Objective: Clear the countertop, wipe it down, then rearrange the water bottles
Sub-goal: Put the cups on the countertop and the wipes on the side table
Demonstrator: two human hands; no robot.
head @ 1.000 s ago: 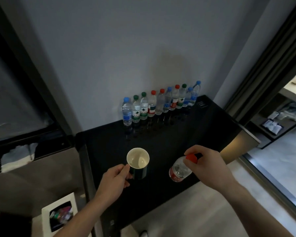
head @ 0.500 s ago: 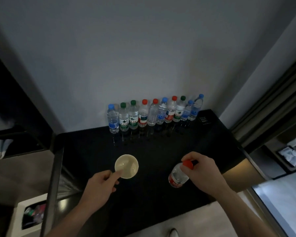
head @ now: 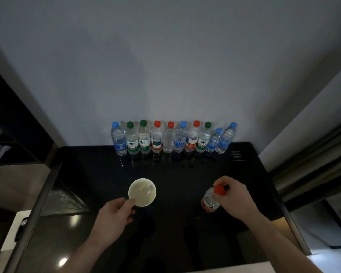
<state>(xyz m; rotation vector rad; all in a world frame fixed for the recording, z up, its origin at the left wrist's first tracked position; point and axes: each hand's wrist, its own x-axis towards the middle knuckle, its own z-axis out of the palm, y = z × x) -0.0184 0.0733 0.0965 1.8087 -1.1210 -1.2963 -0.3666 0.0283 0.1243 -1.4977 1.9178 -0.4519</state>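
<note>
— Our left hand (head: pixel 114 217) grips the mug (head: pixel 142 192); our right hand (head: pixel 234 200) pinches the red-capped bottle (head: pixel 211 200) by its neck, both over the countertop (head: pixel 185 174).

— If we swing wide, we could topple the bottle row (head: pixel 171 139) by the wall.

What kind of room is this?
Probably a hotel room's drinks counter: a glossy black countertop against a plain wall, a row of bottled waters along it, and a cup.
</note>
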